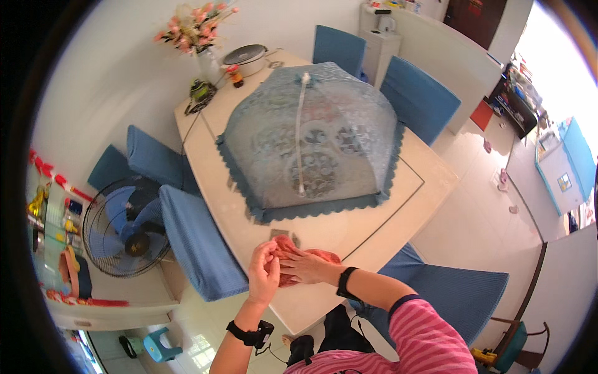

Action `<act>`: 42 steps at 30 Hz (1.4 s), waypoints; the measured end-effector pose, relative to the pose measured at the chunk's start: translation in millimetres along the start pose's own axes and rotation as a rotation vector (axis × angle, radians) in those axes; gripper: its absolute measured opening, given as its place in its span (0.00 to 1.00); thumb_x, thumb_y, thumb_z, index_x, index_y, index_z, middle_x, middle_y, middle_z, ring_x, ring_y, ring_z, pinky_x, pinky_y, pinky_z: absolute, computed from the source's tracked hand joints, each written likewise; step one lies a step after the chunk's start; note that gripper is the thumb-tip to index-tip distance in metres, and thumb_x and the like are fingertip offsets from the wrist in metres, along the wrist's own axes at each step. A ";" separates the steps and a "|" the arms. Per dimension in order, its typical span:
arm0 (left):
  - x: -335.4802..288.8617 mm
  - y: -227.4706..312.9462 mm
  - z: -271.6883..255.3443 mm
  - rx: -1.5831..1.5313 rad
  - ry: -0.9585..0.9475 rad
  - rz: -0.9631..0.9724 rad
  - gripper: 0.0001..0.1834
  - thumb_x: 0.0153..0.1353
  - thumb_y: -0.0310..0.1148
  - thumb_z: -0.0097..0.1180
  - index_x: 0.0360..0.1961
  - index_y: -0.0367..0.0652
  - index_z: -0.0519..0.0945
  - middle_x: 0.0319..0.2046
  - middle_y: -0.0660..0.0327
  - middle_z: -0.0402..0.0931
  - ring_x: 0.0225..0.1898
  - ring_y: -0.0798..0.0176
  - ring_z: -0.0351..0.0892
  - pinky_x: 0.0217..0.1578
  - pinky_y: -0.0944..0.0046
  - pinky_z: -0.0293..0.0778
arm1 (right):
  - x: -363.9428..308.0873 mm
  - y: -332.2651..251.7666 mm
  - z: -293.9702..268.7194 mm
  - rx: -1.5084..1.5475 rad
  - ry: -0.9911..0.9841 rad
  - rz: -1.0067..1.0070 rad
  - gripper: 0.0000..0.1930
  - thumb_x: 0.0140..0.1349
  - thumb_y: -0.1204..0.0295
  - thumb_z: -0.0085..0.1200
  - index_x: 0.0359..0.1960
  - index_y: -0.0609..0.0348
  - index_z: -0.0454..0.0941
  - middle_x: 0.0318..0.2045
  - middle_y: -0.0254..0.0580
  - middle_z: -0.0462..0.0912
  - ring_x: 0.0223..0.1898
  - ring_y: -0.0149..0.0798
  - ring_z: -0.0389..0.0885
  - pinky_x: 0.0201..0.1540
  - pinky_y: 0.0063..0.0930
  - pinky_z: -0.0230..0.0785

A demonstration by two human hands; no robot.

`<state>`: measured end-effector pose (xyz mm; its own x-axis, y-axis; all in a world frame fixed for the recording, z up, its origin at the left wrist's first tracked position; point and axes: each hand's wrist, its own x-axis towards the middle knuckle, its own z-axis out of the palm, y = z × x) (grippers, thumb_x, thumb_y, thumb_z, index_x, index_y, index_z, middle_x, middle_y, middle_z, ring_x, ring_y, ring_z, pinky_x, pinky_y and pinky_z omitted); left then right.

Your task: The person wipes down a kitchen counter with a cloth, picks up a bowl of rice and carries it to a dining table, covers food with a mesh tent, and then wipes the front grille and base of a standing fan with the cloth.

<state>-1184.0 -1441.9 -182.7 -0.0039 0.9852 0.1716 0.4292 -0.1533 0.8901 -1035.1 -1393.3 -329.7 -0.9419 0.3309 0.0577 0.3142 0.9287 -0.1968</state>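
A crumpled red cloth [325,255] lies near the front corner of the cream dining table [305,305]. On top of it my right hand [303,266] rests flat, fingers stretched out and pointing left. My left hand [264,272] is at the cloth's left edge, its fingers curled inward; whatever may be in them is hidden. Just beyond the cloth is a small greyish square patch [279,234] on the tabletop. A blue-grey lace food cover [336,131] stands open over the middle of the table, with dishes showing dimly through its mesh.
Blue-covered chairs surround the table, one [199,249] at the left and another [448,287] at the right. A floor fan [134,230] stands left. Toward the back are a flower vase [210,65], a round lidded cooker [245,59] and a red-capped jar [235,76].
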 end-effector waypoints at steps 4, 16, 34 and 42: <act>34.1 2.5 43.2 -0.039 -0.011 -0.007 0.16 0.58 0.19 0.48 0.49 0.37 0.73 0.48 0.56 0.73 0.47 0.61 0.75 0.43 0.66 0.73 | -111.0 62.1 -22.5 0.110 0.033 0.232 0.27 0.61 0.58 0.47 0.63 0.46 0.65 0.68 0.34 0.58 0.70 0.38 0.52 0.71 0.46 0.36; 61.8 3.4 115.6 0.043 -0.193 -0.019 0.17 0.59 0.19 0.49 0.51 0.37 0.71 0.49 0.56 0.72 0.49 0.63 0.75 0.44 0.66 0.74 | -310.6 223.4 -101.8 0.127 0.190 1.171 0.23 0.61 0.65 0.46 0.59 0.53 0.69 0.63 0.42 0.65 0.67 0.44 0.57 0.68 0.37 0.48; -30.6 -48.6 37.0 0.039 -0.212 -0.178 0.26 0.58 0.23 0.53 0.59 0.41 0.66 0.48 0.54 0.75 0.48 0.60 0.76 0.47 0.62 0.73 | -245.2 118.9 1.7 -0.150 0.361 1.389 0.28 0.64 0.58 0.41 0.66 0.47 0.60 0.68 0.47 0.54 0.69 0.57 0.49 0.68 0.58 0.39; -134.5 -67.1 -49.9 0.018 -0.126 -0.190 0.25 0.59 0.24 0.52 0.59 0.42 0.65 0.45 0.56 0.77 0.46 0.59 0.77 0.47 0.61 0.73 | -92.1 -61.2 23.6 -0.064 0.305 1.112 0.29 0.61 0.60 0.45 0.65 0.49 0.61 0.67 0.48 0.57 0.67 0.58 0.51 0.68 0.55 0.39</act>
<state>-1257.4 -1567.9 -244.4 0.0257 0.9982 -0.0537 0.4477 0.0365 0.8934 -970.4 -1484.6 -346.1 -0.0761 0.9899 0.1197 0.9658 0.1030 -0.2379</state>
